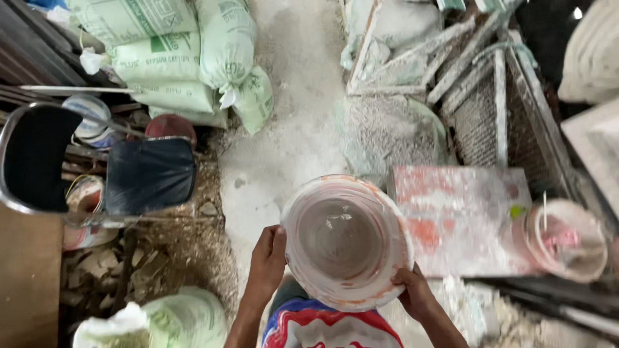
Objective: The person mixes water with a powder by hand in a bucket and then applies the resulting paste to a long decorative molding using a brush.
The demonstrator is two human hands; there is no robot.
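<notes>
1. A person holds a plaster-crusted bucket (346,241) by its rim with both hands, seen from directly above; the bucket sits at the centre of the view, carried in front of the body over a floor (284,148) dusted white.

2. The left hand (269,254) clasps the rim at 9 o'clock and the right hand (412,291) clasps it at 4 o'clock. Each grip is closed on the bucket's edge, apparently to keep the wide mouth level and steady.

3. The inside of the bucket looks nearly empty, coated in a dried brownish film with only a few pale flecks at the bottom.

4. At 3 o'clock, a red-and-white stained board (461,216) lies just beside the bucket, and a second, smaller pail (567,238) stands beyond it.

5. Stacked green-printed sacks (187,58) fill the 11 o'clock corner; a dark chair (148,174) stands at 9 o'clock amid rubble.

6. Plaster-caked wooden frames (438,58) and wire mesh (480,116) crowd 1 o'clock, narrowing the open floor ahead to a pale strip running toward 12 o'clock.
</notes>
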